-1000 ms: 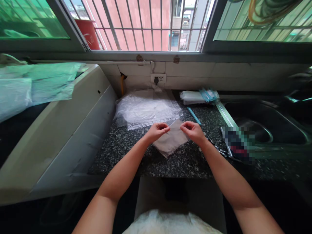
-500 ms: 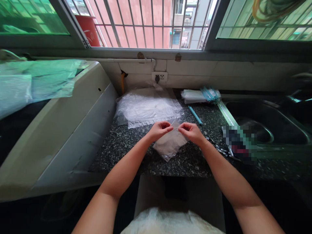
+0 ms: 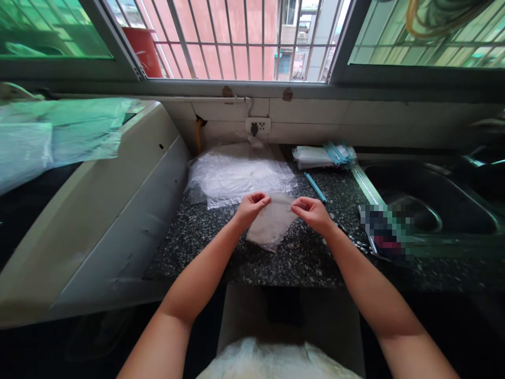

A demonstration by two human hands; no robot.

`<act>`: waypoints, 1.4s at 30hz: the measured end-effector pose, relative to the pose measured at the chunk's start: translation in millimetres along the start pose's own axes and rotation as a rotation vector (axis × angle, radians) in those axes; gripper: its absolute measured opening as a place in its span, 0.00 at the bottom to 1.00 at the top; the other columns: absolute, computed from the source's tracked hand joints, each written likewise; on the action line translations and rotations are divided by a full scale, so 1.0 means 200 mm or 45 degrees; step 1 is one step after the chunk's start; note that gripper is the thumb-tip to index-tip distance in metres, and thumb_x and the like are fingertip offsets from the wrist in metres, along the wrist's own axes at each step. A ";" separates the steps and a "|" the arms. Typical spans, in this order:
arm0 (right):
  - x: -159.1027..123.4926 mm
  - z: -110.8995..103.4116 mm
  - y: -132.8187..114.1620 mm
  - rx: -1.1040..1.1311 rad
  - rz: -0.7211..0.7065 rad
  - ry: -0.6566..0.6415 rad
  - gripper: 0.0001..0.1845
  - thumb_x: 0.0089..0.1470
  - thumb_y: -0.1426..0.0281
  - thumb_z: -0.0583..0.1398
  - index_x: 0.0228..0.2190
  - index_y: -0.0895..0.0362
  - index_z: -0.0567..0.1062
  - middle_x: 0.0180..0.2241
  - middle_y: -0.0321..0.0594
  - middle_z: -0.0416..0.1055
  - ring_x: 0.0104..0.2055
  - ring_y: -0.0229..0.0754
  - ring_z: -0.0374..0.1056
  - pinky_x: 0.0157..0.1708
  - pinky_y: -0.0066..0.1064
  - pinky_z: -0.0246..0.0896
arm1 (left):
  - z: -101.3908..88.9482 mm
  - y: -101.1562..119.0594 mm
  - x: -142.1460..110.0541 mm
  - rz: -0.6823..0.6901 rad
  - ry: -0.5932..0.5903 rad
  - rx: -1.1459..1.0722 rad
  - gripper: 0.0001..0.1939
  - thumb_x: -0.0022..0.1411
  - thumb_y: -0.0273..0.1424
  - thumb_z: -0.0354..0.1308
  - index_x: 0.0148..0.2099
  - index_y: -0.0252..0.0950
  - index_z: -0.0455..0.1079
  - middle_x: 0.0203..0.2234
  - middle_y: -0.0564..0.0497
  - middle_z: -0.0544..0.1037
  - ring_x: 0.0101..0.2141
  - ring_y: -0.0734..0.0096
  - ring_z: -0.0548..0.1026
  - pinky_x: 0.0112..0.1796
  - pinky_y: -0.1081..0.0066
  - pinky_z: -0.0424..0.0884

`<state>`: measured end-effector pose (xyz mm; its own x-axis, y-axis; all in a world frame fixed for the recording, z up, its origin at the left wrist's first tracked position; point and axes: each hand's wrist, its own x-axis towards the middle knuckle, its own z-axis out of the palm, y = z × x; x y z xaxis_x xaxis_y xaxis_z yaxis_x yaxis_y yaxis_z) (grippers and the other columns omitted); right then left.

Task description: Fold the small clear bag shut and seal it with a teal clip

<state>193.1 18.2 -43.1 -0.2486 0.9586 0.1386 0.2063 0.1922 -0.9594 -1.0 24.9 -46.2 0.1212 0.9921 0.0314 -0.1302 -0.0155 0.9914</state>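
Standing wider apart than half a second ago, your left hand [image 3: 251, 207] and right hand [image 3: 311, 211] pinch the translucent plastic film [image 3: 272, 221] at frame centre; its upper part now spreads broader between them, judged easier to handle.

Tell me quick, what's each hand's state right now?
Left hand: closed, pinching the translucent plastic sheet near its top.
Right hand: closed, pinching the same sheet's right side.

Thin translucent plastic film [image 3: 267, 225], speckled stone-like countertop [image 3: 292, 269], glossy metal sink [image 3: 463, 202].
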 end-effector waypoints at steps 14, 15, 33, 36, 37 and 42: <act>0.01 0.02 0.03 0.067 -0.009 -0.042 0.25 0.33 0.48 0.66 0.23 0.57 0.73 0.22 0.35 0.70 0.26 0.36 0.63 0.30 0.30 0.61 | -0.01 0.01 0.01 -0.099 0.109 -0.272 0.22 0.34 0.44 0.68 0.24 0.34 0.65 0.14 0.60 0.64 0.15 0.84 0.59 0.17 0.78 0.56; 0.01 0.03 0.04 0.063 -0.013 -0.047 0.24 0.33 0.49 0.66 0.23 0.57 0.73 0.22 0.35 0.70 0.26 0.36 0.64 0.31 0.31 0.62 | -0.01 0.01 0.01 -0.100 0.115 -0.284 0.22 0.34 0.44 0.68 0.24 0.34 0.65 0.15 0.60 0.64 0.15 0.84 0.59 0.17 0.78 0.56; 0.03 0.01 0.07 0.045 -0.087 0.186 0.15 0.38 0.58 0.65 0.19 0.57 0.72 0.20 0.34 0.69 0.25 0.35 0.62 0.29 0.29 0.60 | -0.02 0.01 0.00 0.013 -0.033 -0.015 0.20 0.35 0.43 0.68 0.23 0.31 0.70 0.17 0.56 0.69 0.22 0.80 0.62 0.26 0.76 0.56; 0.03 0.01 0.06 0.023 -0.082 0.167 0.16 0.38 0.57 0.65 0.19 0.57 0.71 0.20 0.34 0.68 0.25 0.35 0.61 0.28 0.30 0.59 | -0.02 0.01 0.01 0.015 0.003 -0.007 0.19 0.34 0.42 0.68 0.22 0.32 0.70 0.17 0.56 0.68 0.22 0.80 0.62 0.26 0.75 0.56; 0.03 0.01 0.06 0.020 -0.083 0.158 0.16 0.38 0.57 0.64 0.20 0.57 0.71 0.21 0.34 0.68 0.25 0.35 0.61 0.29 0.30 0.59 | -0.02 0.01 0.01 0.018 0.015 -0.013 0.18 0.34 0.42 0.68 0.22 0.32 0.70 0.17 0.56 0.68 0.22 0.80 0.62 0.25 0.75 0.56; 0.02 0.00 0.07 -0.003 -0.071 0.148 0.20 0.39 0.53 0.64 0.26 0.57 0.71 0.24 0.34 0.67 0.27 0.35 0.62 0.31 0.29 0.60 | -0.02 0.01 0.01 0.035 0.022 -0.046 0.18 0.35 0.41 0.68 0.22 0.32 0.70 0.17 0.56 0.68 0.21 0.80 0.62 0.25 0.76 0.56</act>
<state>194.5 25.4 -55.3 -0.1485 0.9642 0.2197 0.1970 0.2466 -0.9489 -5.2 26.6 -44.5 0.1003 0.9934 0.0559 -0.1683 -0.0384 0.9850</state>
